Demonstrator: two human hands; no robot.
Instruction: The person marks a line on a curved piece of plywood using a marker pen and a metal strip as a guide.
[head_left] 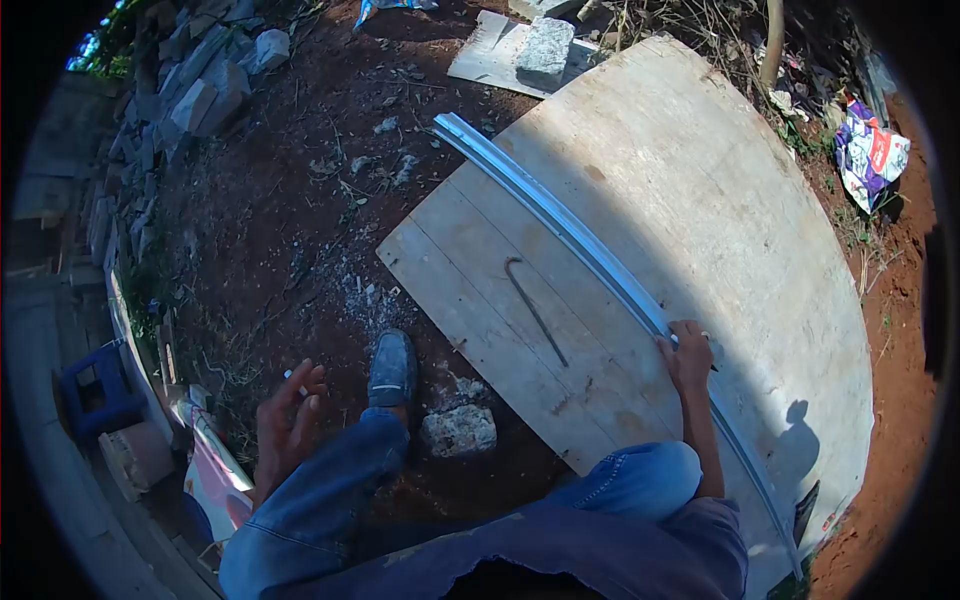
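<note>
A long, pale metal channel (560,222) lies diagonally across a large wooden board (720,200). My right hand (688,355) is closed at the channel's edge, its fingers touching the metal. A slim pen-like thing with a dark tip (714,368) sticks out of that hand. My left hand (288,420) is held up beside my left leg, away from the board, with a small white stick-like thing (297,381) pinched in its fingers. A bent, hooked metal rod (535,312) rests on the board, left of the channel.
A rough concrete block (459,431) sits beside my left shoe (392,368). Another block (545,50) weighs on a pale sheet (490,60) at the far edge. Stacked stones (205,95) stand at upper left, a blue plastic crate (100,390) at left, a crumpled bag (870,155) at right.
</note>
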